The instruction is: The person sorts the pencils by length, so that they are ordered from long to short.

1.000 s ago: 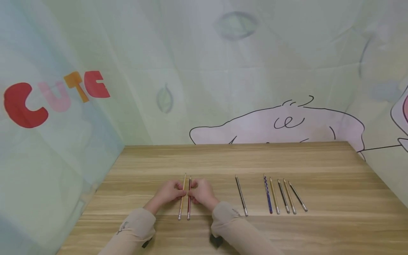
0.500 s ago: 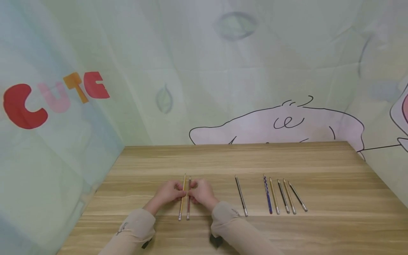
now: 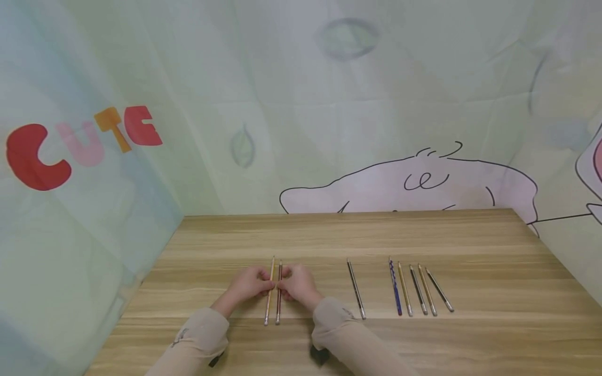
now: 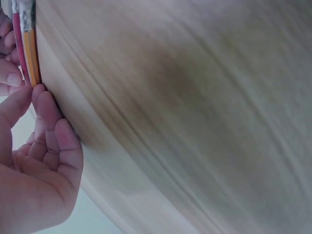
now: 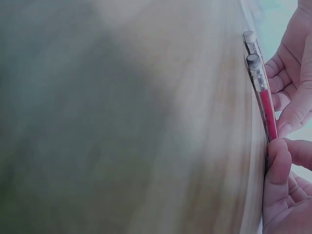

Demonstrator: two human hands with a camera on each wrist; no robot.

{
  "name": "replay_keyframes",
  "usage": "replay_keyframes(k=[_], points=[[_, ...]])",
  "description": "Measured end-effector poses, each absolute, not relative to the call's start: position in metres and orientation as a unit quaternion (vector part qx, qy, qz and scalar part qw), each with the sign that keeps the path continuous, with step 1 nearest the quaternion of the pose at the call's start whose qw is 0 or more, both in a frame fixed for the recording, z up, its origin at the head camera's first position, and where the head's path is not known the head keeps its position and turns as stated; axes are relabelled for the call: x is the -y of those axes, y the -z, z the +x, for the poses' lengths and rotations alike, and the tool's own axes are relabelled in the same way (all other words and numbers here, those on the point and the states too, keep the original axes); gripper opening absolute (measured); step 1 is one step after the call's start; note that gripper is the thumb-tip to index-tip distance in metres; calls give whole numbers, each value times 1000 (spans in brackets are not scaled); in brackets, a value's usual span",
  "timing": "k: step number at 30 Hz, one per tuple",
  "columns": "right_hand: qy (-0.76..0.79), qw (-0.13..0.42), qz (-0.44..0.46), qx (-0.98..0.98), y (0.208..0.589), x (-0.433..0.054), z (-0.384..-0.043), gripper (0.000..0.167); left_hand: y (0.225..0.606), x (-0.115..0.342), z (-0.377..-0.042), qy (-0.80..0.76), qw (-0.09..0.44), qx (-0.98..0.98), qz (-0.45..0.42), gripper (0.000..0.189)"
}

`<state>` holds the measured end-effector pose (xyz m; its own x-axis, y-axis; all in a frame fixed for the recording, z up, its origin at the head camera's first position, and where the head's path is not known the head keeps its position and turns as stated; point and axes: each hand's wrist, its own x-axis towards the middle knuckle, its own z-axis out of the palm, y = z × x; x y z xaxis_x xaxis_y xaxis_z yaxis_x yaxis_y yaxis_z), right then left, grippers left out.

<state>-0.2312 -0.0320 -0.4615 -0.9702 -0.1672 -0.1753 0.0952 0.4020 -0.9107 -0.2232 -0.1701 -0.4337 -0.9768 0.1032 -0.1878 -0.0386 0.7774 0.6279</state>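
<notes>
Thumb and fingers of my left hand [image 3: 249,283] pinch a yellow pencil [image 3: 268,308] near its middle. Just to the right of it, a dark red pencil [image 3: 278,308] is pinched by my right hand [image 3: 301,282]. Both pencils lie nearly parallel at the table's left-centre, tips away from me, with a narrow gap between them. The left wrist view has the yellow pencil [image 4: 30,53] between thumb and fingertips. In the right wrist view, the red pencil [image 5: 266,107] shows its silver ferrule and eraser; its middle is hidden by the fingers.
A dark pencil [image 3: 356,287] lies alone right of my hands on the wooden table [image 3: 226,235]. Farther right is a row: a blue patterned pencil [image 3: 395,287], then several gold and dark ones, including a gold pencil [image 3: 405,289]. A printed curtain [image 3: 329,130] stands behind the table.
The yellow pencil's eraser end has shifted very slightly right, towards the red pencil. Both hands keep their pinch in about the same place; the other pencils have not moved.
</notes>
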Motion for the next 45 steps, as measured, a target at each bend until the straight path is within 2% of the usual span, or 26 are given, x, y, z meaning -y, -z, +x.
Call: replay_keyframes(k=[19,23,30,38,45], points=[[595,146,-13,-791,458,27,-228,19,430,173,-225,-364,138,-921,30,15],[597,160,-30,-785,456,22,-227,19,429,172,-230,-340,115,-933,13,20],[584,166,-65,-792,447,8,-226,28,425,164,-233,-324,44,-945,-6,25],[568,171,-78,-801,434,-11,-228,34,418,152,-234,-334,19,-942,-4,29],[566,170,-80,-803,424,-34,-228,36,412,140,-233,-337,-14,-941,16,25]])
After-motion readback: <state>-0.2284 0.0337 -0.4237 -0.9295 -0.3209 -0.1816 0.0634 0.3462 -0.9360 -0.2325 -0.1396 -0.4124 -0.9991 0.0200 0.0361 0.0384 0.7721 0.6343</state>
